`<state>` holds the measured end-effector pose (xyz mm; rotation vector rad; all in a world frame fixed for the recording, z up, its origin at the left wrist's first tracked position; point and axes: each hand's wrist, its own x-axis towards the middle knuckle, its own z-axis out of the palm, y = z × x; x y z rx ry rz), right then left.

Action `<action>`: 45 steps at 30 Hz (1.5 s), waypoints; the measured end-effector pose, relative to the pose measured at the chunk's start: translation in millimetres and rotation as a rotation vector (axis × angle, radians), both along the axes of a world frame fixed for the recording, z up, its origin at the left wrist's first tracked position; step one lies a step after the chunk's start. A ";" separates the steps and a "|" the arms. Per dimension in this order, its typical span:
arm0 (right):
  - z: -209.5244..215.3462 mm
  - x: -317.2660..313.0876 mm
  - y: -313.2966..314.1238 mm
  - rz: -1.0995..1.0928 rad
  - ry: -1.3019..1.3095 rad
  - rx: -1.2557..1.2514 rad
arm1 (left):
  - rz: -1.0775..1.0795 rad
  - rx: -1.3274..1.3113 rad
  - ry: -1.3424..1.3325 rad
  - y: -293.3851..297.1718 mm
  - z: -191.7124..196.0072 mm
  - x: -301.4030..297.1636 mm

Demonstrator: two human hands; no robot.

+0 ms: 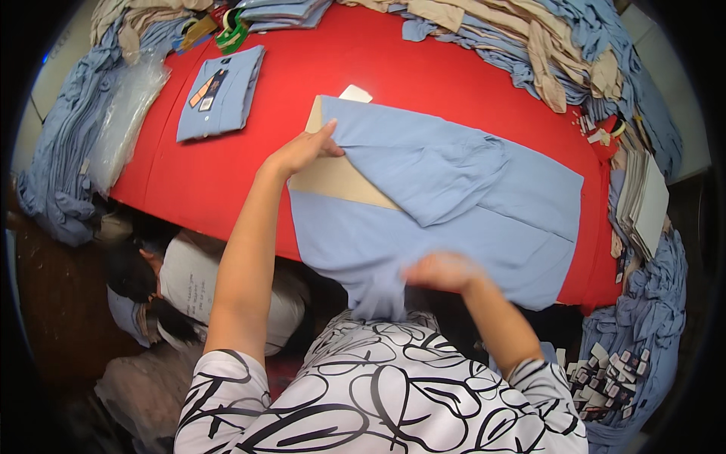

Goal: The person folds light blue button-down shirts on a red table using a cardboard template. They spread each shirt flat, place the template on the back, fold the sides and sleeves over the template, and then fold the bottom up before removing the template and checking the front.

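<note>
A light blue long-sleeved shirt [484,197] lies spread on the red table, partly folded over a tan cardboard sheet [344,181]. One sleeve is folded across the middle. My left hand [310,150] rests at the cardboard's left part, thumb and forefinger apart on the edge of the blue cloth. Nearer my body, my right hand [446,271] is smeared by motion beside a bunched, blurred piece of the shirt that hangs over the table's near edge. Whether its fingers grip the cloth cannot be made out.
A folded blue shirt [221,92] with tags lies left on the red table [295,68]. Clear plastic bags [130,113] lie beyond it. Heaped blue and beige garments [522,38] line the far edge. Right are stacked cards [643,200] and loose tags [611,378]. A person [219,284] is low at left.
</note>
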<state>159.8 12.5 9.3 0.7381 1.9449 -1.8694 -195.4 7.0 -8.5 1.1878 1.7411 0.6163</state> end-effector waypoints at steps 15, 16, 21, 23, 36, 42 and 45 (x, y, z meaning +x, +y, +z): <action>-48.2 164.0 -30.8 -0.900 -0.251 1.502 | 0.173 0.243 0.794 16.8 -16.0 62.0; -56.9 181.6 -36.7 -0.903 -0.397 1.661 | 0.171 0.267 0.906 17.9 -13.7 73.2; -76.3 267.8 5.8 -1.073 -0.359 1.554 | 0.253 0.242 1.026 24.2 -5.8 96.8; -59.3 294.6 51.3 -1.190 -0.225 1.509 | 0.273 0.364 1.016 30.3 -11.5 100.6; -71.9 277.1 273.6 -1.389 -0.579 1.581 | 0.541 0.582 0.803 51.2 -61.5 78.4; -69.8 274.0 281.8 -1.324 -0.600 1.603 | 0.490 0.557 0.832 50.6 -58.2 77.1; -65.1 274.5 265.6 -1.189 -0.354 1.793 | 0.514 0.553 0.803 54.6 -53.2 83.1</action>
